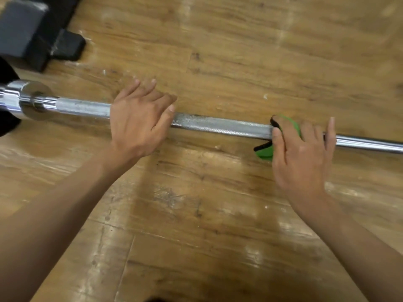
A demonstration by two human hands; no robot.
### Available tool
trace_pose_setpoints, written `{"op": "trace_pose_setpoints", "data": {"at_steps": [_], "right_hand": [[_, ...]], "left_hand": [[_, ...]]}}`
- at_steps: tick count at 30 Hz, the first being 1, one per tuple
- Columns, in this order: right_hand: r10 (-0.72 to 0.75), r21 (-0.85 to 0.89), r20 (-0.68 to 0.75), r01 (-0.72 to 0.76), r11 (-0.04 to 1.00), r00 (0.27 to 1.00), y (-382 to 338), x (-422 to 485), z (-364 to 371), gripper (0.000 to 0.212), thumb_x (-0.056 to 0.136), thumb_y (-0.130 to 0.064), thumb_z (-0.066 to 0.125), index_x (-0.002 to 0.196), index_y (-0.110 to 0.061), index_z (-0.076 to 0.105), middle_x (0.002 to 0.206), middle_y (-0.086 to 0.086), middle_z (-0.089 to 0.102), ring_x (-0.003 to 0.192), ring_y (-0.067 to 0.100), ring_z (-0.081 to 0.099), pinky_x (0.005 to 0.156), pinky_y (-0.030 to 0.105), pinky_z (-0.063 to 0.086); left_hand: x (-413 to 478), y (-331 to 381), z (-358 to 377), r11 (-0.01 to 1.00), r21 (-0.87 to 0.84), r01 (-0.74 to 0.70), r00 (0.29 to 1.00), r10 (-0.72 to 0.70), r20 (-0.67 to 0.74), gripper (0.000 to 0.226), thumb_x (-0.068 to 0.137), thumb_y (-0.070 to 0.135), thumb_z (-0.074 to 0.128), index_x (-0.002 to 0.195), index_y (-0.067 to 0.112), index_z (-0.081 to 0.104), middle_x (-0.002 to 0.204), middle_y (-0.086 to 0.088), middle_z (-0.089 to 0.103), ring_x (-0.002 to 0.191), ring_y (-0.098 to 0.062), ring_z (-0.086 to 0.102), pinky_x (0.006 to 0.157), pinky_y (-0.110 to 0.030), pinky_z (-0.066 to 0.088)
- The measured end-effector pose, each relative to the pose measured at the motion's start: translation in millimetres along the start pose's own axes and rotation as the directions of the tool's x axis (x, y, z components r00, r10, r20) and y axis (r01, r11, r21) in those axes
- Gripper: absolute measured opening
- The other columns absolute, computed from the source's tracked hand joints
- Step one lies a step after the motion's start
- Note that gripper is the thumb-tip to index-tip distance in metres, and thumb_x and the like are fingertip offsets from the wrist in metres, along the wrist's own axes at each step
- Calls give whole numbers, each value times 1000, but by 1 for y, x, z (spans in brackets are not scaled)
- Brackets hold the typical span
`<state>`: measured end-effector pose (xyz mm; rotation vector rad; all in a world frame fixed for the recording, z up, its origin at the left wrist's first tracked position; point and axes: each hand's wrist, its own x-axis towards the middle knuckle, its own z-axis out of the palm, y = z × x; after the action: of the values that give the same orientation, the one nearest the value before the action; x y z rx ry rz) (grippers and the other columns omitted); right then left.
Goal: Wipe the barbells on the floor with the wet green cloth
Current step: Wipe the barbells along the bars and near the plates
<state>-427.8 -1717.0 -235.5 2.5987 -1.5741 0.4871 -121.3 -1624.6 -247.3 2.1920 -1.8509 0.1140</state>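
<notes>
At the far left corner of the wooden floor (218, 214) in view sits a dark grey block (21, 29), with a black foot (69, 45) just beside it, both resting on the boards. Nearer you, the barbell (218, 125) lies flat on the floor and runs from the left edge of the view to the right edge, sloping slightly toward you as it goes right. Its chrome sleeve (13, 99) and collar (37, 101) are at the left end. The rough knurled shaft begins just right of the collar.

Your left grip (139, 123) rests palm down on that knurled stretch and covers the shaft. Its fingers are spread and fairly straight, reaching past the bar to the far side, and the thumb lies along the metal. It is released and clasps nothing.

Well to the right along the shaft, the green cloth (265, 152) is draped over the bar where the knurling gives way to smooth steel. A dark-edged flap hangs down on your side to the floor.

Your right grip (303, 153) presses on the cloth from above. The thumb and first finger lie on the fabric, and the other fingers stretch straight across the bar. The hand is flat rather than clenched.
</notes>
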Motion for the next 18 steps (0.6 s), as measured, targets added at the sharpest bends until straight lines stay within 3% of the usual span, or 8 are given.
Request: {"op": "trace_pose_setpoints", "data": {"at_steps": [2,4,8,12,14,16,18], "right_hand": [[125,26,7,-125,992,992,-12,-3,-2,33,110,-30,42,118,-14,71,103,18,64,101,40,57,124,55,25],[135,62,11,-136,989,991,-51,2,4,30,105,-25,45,104,-12,71,93,19,62,95,39,58,122,54,30],[-60,183,56,49,982,997,-128,11,11,37,104,-30,41,103,-15,74,88,13,66,92,34,64,123,49,31],[-242,101,110,231,968,964,-91,-2,-2,35,107,-36,41,124,-23,69,98,6,69,95,29,66,125,52,24],[-152,20,103,151,988,983,-48,-13,-12,33,108,-34,41,116,-20,69,97,8,69,95,32,65,122,55,28],[46,-110,132,-32,993,990,-2,-23,-27,32,108,-31,41,103,-14,67,93,15,68,94,37,62,119,57,30],[245,-160,180,-218,963,953,17,-26,-39,36,105,-28,38,94,-10,68,90,22,69,93,42,61,116,59,33]], "left_hand": [[-3,4,0,1000,7,19,1000,-19,6,60,103,44,23,125,19,73,122,-5,75,139,-28,55,116,-49,36],[-5,6,-1,1000,7,21,1000,-21,-1,57,104,43,25,122,18,73,120,-4,76,137,-29,57,113,-48,38],[-14,8,-3,1000,-5,8,1000,-8,-2,62,105,43,21,124,15,73,121,-6,76,140,-29,54,113,-50,39],[-25,12,-7,1000,-12,-10,999,10,-35,61,106,42,24,130,12,72,122,-8,76,140,-32,54,113,-50,40],[-34,15,-10,1000,-9,0,998,-1,-57,58,105,43,29,135,13,69,125,-7,74,141,-32,53,115,-50,39],[-43,19,-11,1000,4,3,999,-2,-51,58,105,45,31,142,14,64,131,-6,71,144,-32,50,118,-51,36],[-51,23,-10,1000,30,6,998,-4,-62,61,105,48,29,145,15,61,137,-5,69,146,-31,47,121,-50,32]]}}
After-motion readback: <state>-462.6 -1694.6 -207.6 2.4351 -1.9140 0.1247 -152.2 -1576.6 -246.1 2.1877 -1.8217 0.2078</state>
